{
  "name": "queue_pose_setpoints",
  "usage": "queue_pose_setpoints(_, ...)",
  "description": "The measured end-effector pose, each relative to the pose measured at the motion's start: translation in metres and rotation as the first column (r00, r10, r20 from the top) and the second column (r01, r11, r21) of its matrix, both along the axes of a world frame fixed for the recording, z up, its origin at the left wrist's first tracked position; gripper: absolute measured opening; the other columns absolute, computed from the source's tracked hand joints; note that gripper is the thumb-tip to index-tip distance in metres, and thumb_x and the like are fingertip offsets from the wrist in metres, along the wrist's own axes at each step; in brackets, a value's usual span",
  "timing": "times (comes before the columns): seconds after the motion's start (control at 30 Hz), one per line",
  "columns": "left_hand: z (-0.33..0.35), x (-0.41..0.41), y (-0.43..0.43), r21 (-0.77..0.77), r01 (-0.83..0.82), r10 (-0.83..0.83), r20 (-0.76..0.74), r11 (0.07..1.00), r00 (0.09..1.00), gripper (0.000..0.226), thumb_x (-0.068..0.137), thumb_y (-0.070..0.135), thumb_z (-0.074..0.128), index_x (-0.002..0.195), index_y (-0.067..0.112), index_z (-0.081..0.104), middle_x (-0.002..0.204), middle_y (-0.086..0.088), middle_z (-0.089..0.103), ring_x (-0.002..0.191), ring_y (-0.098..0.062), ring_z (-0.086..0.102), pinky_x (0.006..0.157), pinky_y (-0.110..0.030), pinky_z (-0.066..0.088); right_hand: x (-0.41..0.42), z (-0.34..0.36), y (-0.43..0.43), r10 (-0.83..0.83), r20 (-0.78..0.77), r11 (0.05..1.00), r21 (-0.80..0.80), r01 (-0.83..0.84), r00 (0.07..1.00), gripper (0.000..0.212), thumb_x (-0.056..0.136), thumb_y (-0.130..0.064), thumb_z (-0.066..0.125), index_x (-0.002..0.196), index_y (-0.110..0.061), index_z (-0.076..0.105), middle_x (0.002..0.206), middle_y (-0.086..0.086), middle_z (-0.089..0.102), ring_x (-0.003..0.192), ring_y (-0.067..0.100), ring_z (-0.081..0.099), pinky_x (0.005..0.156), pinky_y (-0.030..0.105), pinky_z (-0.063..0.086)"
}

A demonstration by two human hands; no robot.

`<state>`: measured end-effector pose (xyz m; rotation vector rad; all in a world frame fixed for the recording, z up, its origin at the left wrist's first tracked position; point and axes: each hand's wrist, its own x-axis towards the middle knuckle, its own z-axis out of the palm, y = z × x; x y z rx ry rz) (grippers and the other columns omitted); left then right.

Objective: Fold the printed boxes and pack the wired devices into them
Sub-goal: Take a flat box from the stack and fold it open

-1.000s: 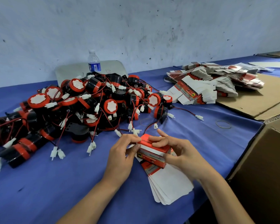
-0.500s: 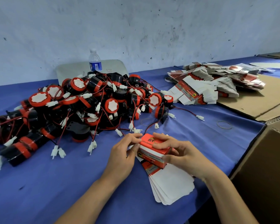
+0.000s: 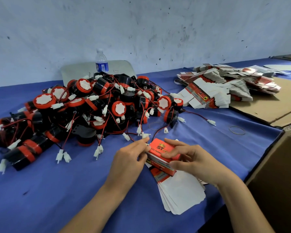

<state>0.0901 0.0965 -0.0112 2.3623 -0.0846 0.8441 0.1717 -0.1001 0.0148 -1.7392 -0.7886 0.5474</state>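
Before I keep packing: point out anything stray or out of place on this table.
Two loose rubber bands lie on the blue cloth: one right of the device pile, another at its edge. Flat box blanks sprawl unevenly.

box (image 3: 160, 147): red, white band | devices (image 3: 84, 106): black, red, white | tablecloth (image 3: 40, 190): blue | bottle label (image 3: 102, 66): seemingly blue

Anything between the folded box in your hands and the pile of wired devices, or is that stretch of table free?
Mostly free. The printed box is held by the left hand and right hand. Only loose white connectors on red-black wires trail across the blue table toward it from the device pile.
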Motion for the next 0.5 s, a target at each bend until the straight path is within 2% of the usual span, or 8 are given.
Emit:
queue_pose_setpoints(0.07,0.001,0.000,-0.002,0.099,-0.046,0.044,0.021,0.994,0.999,0.020,0.077,-0.010,0.070,0.089,0.005,0.074,0.116,-0.001,0.070,0.101,-0.019,0.069,0.075,-0.041,0.060,-0.003,0.003,0.003,-0.036,0.027,0.999,-0.027,0.036,0.999,0.030,0.084,-0.006,0.072,0.085,-0.035,0.077,0.140,-0.018,0.042,0.125,0.001,0.049,0.093,0.028,0.052)
queue_pose_setpoints(0.23,0.001,-0.002,-0.002,0.259,-0.138,0.112,0.112,0.956,0.987,0.025,0.065,-0.008,0.082,0.083,0.008,0.076,0.104,-0.002,0.074,0.087,-0.018,0.073,0.087,-0.053,0.055,-0.007,0.007,0.008,-0.073,0.072,0.995,-0.064,0.078,0.995,0.027,0.083,-0.005,0.071,0.081,-0.032,0.075,0.139,-0.014,0.043,0.126,0.001,0.047,0.089,0.023,0.052)
queue_pose_setpoints(0.33,0.001,-0.003,-0.004,0.399,-0.185,0.135,0.149,0.898,0.980,0.029,0.059,-0.003,0.087,0.081,0.012,0.076,0.101,0.001,0.075,0.079,-0.014,0.073,0.091,-0.053,0.050,-0.006,0.007,0.009,-0.042,0.166,0.990,-0.125,0.063,0.985,0.026,0.083,-0.012,0.073,0.082,-0.038,0.070,0.134,-0.019,0.045,0.118,-0.003,0.051,0.089,0.025,0.052)
queue_pose_setpoints(0.43,-0.004,-0.006,-0.007,0.417,-0.188,0.159,0.104,0.889,0.982,0.043,0.054,-0.001,0.088,0.093,0.013,0.074,0.108,0.001,0.073,0.092,-0.018,0.071,0.095,-0.056,0.045,-0.011,0.000,0.014,-0.065,0.352,0.989,-0.100,0.107,0.934,0.027,0.083,-0.010,0.069,0.085,-0.036,0.061,0.120,-0.029,0.050,0.109,0.002,0.055,0.085,0.031,0.053)
queue_pose_setpoints(0.5,-0.006,-0.007,-0.010,0.422,-0.154,0.129,0.087,0.894,0.988,0.046,0.062,0.006,0.083,0.106,0.013,0.071,0.121,-0.001,0.068,0.107,-0.022,0.066,0.099,-0.057,0.044,-0.014,-0.008,0.018,-0.141,0.475,0.987,-0.002,0.161,0.868,0.023,0.086,-0.011,0.066,0.092,-0.033,0.064,0.125,-0.029,0.052,0.121,0.001,0.049,0.093,0.028,0.048)
